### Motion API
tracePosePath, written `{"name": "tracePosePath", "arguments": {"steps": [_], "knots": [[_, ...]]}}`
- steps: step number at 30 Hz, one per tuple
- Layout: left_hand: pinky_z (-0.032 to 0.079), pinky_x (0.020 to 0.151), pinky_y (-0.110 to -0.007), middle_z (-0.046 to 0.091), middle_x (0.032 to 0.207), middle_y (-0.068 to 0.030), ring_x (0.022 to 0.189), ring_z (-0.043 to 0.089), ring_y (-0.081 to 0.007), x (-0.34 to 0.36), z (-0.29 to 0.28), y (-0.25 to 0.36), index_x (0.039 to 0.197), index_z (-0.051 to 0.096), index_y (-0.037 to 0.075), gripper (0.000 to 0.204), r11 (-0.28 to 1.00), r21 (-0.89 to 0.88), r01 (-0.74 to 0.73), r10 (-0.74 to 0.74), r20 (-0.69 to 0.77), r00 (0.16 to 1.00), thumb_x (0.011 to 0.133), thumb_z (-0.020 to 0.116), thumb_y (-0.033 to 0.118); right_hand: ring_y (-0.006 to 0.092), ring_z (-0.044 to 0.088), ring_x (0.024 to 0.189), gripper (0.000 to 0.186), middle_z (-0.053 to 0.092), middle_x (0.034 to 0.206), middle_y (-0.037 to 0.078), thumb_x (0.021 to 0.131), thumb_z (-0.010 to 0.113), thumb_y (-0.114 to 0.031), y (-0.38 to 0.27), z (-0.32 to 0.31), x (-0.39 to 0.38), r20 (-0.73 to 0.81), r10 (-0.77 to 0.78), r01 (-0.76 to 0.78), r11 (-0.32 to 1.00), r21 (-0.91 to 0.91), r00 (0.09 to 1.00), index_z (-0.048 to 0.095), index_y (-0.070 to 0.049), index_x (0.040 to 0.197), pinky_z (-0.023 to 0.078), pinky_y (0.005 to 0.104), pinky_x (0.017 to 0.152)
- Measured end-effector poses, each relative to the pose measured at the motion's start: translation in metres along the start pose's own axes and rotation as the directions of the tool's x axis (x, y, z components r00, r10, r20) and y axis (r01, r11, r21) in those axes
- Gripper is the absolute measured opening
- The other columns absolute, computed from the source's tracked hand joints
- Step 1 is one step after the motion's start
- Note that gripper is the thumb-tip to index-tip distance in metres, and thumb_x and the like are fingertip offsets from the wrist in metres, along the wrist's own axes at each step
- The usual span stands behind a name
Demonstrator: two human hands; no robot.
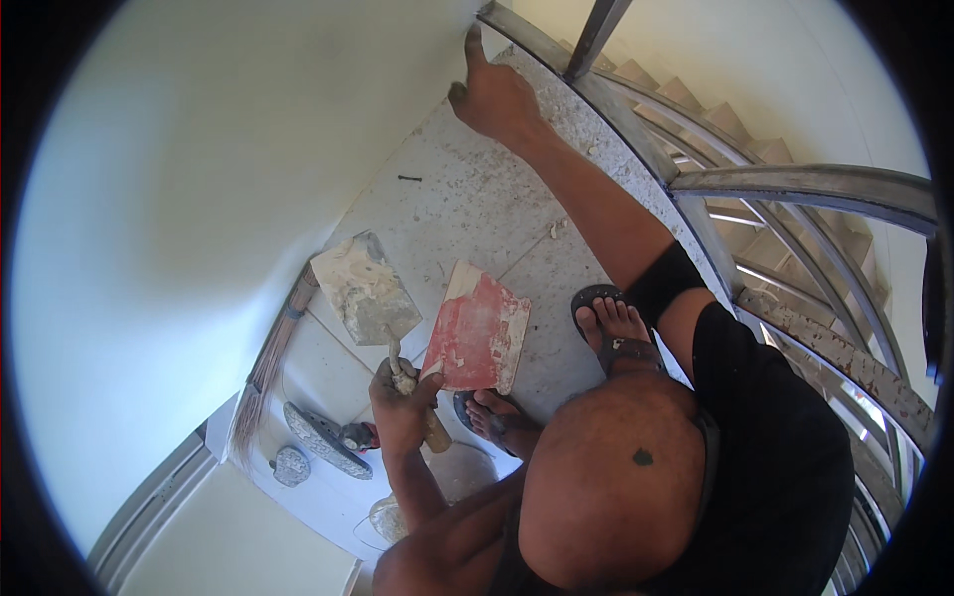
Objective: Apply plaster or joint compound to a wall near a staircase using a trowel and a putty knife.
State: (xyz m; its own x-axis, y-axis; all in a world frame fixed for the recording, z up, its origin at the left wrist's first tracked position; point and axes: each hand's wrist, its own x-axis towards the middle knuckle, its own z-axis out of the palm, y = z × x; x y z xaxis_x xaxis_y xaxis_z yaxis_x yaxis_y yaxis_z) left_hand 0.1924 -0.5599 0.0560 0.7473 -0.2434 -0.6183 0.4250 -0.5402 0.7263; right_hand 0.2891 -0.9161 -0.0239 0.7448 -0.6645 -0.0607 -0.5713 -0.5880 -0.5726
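Observation:
My left hand [399,402] is closed around the wooden handle [435,434] of a plaster-smeared trowel, whose metal blade [366,288] points away from me. The same hand pinches the near corner of a flat red plate [480,333], caked with pale plaster along its edges. Far from it, my right hand [497,94] reaches to the corner where the white wall meets the metal railing. Its index finger is stretched out at the wall and the thumb stands apart, both darkly smudged. No tool shows in this hand; its other fingers are partly hidden.
A broom [266,382] lies along the wall's foot. Near it are a grey crusted elongated object [326,440] and a grey lump [290,465]. A screw or nail [409,178] lies on the debris-strewn tiles [467,204]. The metal railing [626,124] borders descending stairs [730,119] at right.

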Motion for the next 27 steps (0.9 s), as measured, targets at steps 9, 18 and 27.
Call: {"name": "tracePosePath", "arguments": {"steps": [9,18,27], "knots": [[0.042,0.051,-0.025,0.054,0.068,-0.0016,0.056,0.051,-0.0095,0.003,-0.006,0.009,0.080,0.050,0.005,0.029,0.994,0.044,-0.100,0.095,0.103,0.990,0.072,0.078,0.005,0.0243,0.054,0.102,0.046,0.052,0.117,0.011,0.075,0.072,-0.012,-0.017,-0.043,-0.098,-0.010,-0.562,0.462,0.668,0.583,0.827,0.064,-0.015,0.120,0.045,0.0368,0.090],[0.042,0.059,-0.029,0.052,0.068,-0.0020,0.063,0.047,-0.0115,0.004,-0.012,0.025,0.078,0.053,0.003,0.029,0.968,0.205,-0.147,0.107,0.193,0.975,0.068,0.079,0.009,0.0344,0.034,0.130,0.058,0.039,0.137,0.012,0.072,0.069,-0.011,-0.053,-0.046,-0.091,0.058,-0.796,0.747,0.588,0.311,0.603,0.059,-0.029,0.127,0.032,0.0482,0.109],[0.042,0.057,-0.029,0.051,0.067,-0.0006,0.062,0.047,-0.0105,0.013,-0.018,0.024,0.078,0.052,0.004,0.029,0.979,0.162,-0.126,0.081,0.261,0.962,0.067,0.079,0.007,0.0342,0.040,0.123,0.053,0.047,0.128,0.011,0.067,0.070,-0.015,-0.045,-0.043,-0.073,0.129,-0.878,0.850,0.479,0.218,0.462,0.065,-0.029,0.118,0.034,0.0482,0.105]]}}
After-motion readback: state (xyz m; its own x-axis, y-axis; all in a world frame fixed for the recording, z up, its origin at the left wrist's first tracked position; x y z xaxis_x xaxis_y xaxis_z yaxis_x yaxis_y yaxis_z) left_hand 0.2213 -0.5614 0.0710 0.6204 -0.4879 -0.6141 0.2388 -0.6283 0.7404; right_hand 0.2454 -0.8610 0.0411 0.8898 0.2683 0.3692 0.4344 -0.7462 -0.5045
